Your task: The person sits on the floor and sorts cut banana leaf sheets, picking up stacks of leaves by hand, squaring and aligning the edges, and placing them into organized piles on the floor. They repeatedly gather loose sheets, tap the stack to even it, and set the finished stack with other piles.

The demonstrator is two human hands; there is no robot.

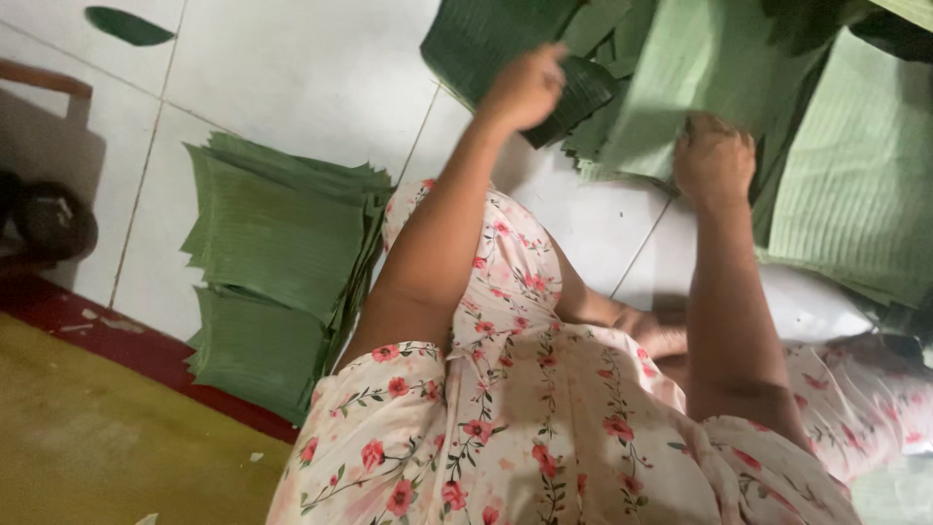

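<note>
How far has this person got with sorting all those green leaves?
A neat stack of cut leaves already lies on the tiled floor beside the person. In hand: the left hand grips a dark leaf piece, and the right hand presses on the loose heap. That heap still looks large and unsorted.

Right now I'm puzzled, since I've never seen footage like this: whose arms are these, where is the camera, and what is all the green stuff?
The camera sits on a person's head and looks down, so you see their own arms and floral dress. The left hand grips a dark green cut banana leaf. The right hand, closed, rests on a loose heap of paler leaves. A neat stack of cut leaves lies on the white tiled floor at the left.
</note>
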